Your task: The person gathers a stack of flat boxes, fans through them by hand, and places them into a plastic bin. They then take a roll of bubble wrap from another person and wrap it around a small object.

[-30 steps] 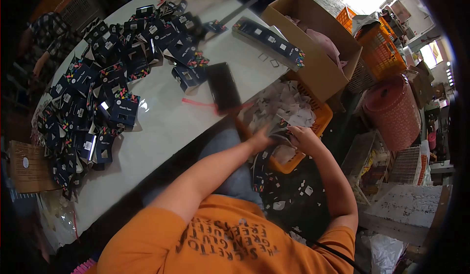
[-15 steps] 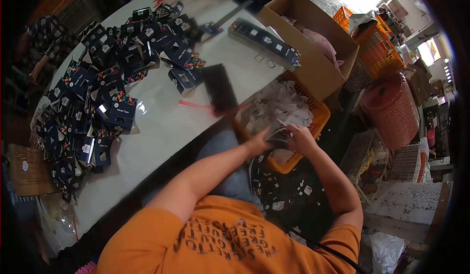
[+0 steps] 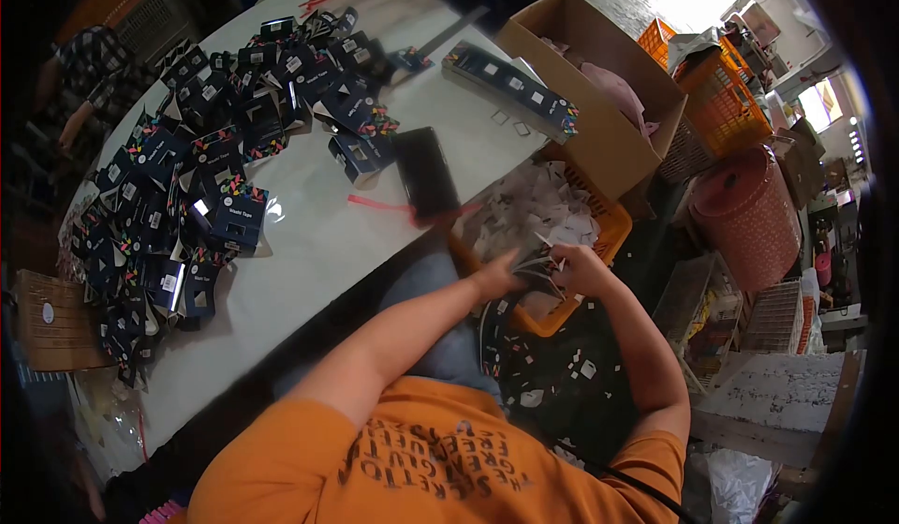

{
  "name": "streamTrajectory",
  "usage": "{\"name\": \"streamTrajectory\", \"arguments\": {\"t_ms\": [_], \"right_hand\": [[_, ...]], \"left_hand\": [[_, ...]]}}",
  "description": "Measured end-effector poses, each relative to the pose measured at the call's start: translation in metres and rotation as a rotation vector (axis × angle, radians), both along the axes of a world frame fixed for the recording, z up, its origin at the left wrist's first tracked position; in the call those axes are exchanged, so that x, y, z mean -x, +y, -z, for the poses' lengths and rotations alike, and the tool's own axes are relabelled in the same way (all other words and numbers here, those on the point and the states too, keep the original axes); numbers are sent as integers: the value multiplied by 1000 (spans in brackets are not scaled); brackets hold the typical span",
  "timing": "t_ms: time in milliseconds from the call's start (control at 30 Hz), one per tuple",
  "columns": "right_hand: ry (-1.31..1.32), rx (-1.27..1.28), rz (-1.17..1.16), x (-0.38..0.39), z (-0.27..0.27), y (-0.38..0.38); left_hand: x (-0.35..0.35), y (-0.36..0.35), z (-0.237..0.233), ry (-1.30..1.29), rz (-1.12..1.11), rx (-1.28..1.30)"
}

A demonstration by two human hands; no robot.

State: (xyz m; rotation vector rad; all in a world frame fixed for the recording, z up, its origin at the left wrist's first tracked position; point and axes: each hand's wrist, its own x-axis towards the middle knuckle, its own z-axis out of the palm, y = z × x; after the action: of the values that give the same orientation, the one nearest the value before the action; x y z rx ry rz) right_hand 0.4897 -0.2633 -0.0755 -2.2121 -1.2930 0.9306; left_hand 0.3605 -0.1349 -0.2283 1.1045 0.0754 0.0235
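Observation:
Over the near side of an orange crate (image 3: 611, 252) filled with white paper scraps (image 3: 538, 207), my two hands work close together. My right hand (image 3: 578, 269) is closed on a few thin, pale-edged card pieces (image 3: 541, 267), which fan out toward the left. At the other end of these pieces is my left hand (image 3: 496, 277), its fingers smeared by motion, so its grip cannot be made out. A strip of dark printed card (image 3: 493, 337) hangs beside my leg, just below the left hand.
Dark washi tape boxes (image 3: 239, 213) pile up on the white table (image 3: 300, 271), along with a black phone-like slab (image 3: 426, 173) and a long stack of dark cards (image 3: 510, 88). A cardboard carton (image 3: 599, 140) stands behind the crate. Scraps litter the floor. Another person's sleeve (image 3: 94, 60) shows at left.
The card pieces between my hands have spread further apart. My left hand has shifted slightly down and left; my right hand has moved slightly right. The view has tilted a little.

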Motion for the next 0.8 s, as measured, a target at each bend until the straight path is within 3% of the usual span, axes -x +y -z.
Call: {"name": "streamTrajectory", "arguments": {"t_ms": [167,333,400,533,600,733,800], "right_hand": [[47,-111,-33,-8,12,-11],[117,-96,19,-13,23,-15],[242,-91,142,-16,32,-18],[217,-119,249,-29,51,-26],[431,-271,343,-23,55,-25],[370,-422,420,-6,48,-14],[568,-401,468,-2,35,-11]], "left_hand": [[2,2,-12,68,93,7],[-2,-2,5,29,41,37],[-2,-2,10,51,40,44],[-1,1,2,102,18,40],[0,2,-10,98,7,41],[2,2,-16,19,-60,91],[4,3,-22,5,-64,110]]}}
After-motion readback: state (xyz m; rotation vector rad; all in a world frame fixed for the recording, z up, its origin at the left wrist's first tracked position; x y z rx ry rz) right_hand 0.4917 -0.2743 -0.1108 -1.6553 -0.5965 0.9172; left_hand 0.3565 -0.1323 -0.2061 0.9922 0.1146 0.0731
